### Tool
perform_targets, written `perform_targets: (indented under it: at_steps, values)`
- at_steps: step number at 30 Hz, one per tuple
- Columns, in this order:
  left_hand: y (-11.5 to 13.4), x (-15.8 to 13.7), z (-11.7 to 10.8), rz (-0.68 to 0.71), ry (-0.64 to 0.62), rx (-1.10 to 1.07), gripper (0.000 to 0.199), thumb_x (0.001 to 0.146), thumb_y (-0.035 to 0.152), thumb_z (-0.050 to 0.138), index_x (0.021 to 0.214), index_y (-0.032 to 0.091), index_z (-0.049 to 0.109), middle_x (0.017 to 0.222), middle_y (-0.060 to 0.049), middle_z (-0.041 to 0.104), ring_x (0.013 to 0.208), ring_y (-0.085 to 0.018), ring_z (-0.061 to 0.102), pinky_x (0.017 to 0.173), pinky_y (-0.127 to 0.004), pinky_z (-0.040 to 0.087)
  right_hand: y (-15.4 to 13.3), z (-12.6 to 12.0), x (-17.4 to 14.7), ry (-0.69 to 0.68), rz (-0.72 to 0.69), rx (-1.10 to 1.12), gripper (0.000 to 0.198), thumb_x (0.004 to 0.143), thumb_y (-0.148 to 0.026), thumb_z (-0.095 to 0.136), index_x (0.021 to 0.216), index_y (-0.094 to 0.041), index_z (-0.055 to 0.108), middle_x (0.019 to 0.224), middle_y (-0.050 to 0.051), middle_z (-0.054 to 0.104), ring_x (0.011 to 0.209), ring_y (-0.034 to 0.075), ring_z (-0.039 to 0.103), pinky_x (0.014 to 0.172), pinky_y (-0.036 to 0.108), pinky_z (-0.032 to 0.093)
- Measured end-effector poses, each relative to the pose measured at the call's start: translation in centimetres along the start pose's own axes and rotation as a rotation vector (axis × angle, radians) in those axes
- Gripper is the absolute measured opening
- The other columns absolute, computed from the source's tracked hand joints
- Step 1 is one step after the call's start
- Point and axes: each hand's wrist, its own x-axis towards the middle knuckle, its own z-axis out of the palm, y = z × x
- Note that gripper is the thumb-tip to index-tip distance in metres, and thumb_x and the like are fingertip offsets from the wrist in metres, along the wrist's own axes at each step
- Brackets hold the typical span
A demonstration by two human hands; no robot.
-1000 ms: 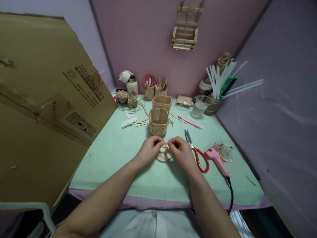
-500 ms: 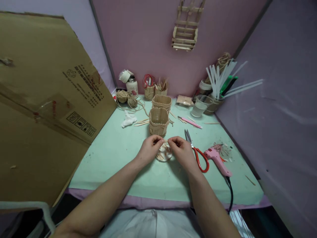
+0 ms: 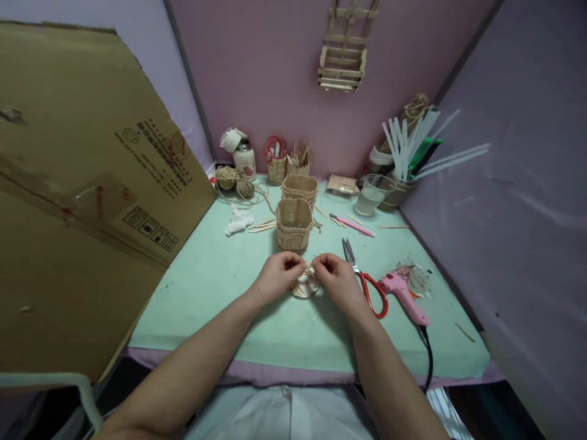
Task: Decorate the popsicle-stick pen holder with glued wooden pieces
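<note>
My left hand [image 3: 283, 272] and my right hand [image 3: 334, 274] face each other near the middle of the table, fingertips pinched. Between them they hold a short, pale wooden strip [image 3: 309, 264], mostly covered by the fingers. Just below it lies a small round white dish [image 3: 304, 291] with light wooden bits in it. A square basket-like container [image 3: 294, 225] with a braided rim stands right behind my hands, and a second similar container [image 3: 299, 184] is behind that one. Red-handled scissors [image 3: 365, 278] lie beside my right hand.
A pink glue gun [image 3: 405, 297] with a black cord rests at the right. Farther back are a pink craft knife [image 3: 352, 225], a plastic cup [image 3: 369, 195], twine balls [image 3: 226, 178] and crumpled tissue [image 3: 239, 219]. A large cardboard box [image 3: 92, 201] stands at the left.
Both hands stay pinched over the dish with only slight shifts of the fingers. The rest of the table looks the same.
</note>
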Motion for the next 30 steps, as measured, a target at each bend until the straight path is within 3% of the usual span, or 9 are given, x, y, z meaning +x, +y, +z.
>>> perform_targets:
  at_steps: [7, 10, 14, 18, 30]
  values:
    - [-0.23, -0.01, 0.06, 0.045, 0.047, 0.041, 0.015, 0.071, 0.028, 0.061, 0.073, 0.014, 0.064, 0.071, -0.003, 0.064, 0.067, -0.014, 0.055, 0.064, -0.025, 0.042, -0.01, 0.25, -0.11, 0.011, -0.036, 0.023, 0.017, 0.082, -0.033, 0.056, 0.079, -0.018, 0.064, 0.071, 0.0, 0.064, 0.066, 0.016, 0.055, 0.06, 0.027, 0.041]
    - [-0.39, -0.05, 0.01, 0.101, 0.109, 0.096, 0.013, 0.074, 0.026, 0.06, 0.075, 0.014, 0.065, 0.073, -0.002, 0.064, 0.067, -0.013, 0.055, 0.064, -0.025, 0.042, -0.11, 0.39, -0.23, 0.043, -0.161, -0.042, 0.015, 0.085, -0.028, 0.052, 0.084, -0.019, 0.065, 0.081, 0.002, 0.064, 0.072, 0.016, 0.057, 0.065, 0.028, 0.043]
    - [-0.44, -0.2, 0.0, 0.197, 0.196, 0.19, 0.011, 0.077, 0.025, 0.061, 0.074, 0.015, 0.065, 0.073, -0.002, 0.063, 0.067, -0.013, 0.054, 0.064, -0.024, 0.042, -0.21, 0.53, -0.36, 0.187, -0.401, -0.213, 0.007, 0.08, -0.02, 0.057, 0.086, -0.02, 0.061, 0.084, 0.002, 0.06, 0.075, 0.016, 0.054, 0.07, 0.03, 0.044]
    - [-0.35, -0.36, 0.11, 0.305, 0.221, 0.286, 0.011, 0.081, 0.023, 0.062, 0.073, 0.016, 0.064, 0.074, -0.002, 0.062, 0.07, -0.013, 0.055, 0.066, -0.025, 0.042, -0.04, 0.71, -0.35, 0.248, -0.525, -0.313, 0.012, 0.079, -0.018, 0.061, 0.09, -0.02, 0.059, 0.086, 0.003, 0.058, 0.076, 0.017, 0.054, 0.072, 0.032, 0.046]
    - [-0.4, -0.63, 0.18, 0.438, 0.186, 0.401, 0.014, 0.089, 0.022, 0.053, 0.08, 0.018, 0.063, 0.083, -0.004, 0.063, 0.081, -0.016, 0.059, 0.076, -0.028, 0.045, 0.09, 0.85, -0.25, 0.289, -0.56, -0.404, 0.005, 0.08, -0.019, 0.06, 0.085, -0.021, 0.058, 0.082, 0.003, 0.06, 0.076, 0.018, 0.055, 0.071, 0.033, 0.046]
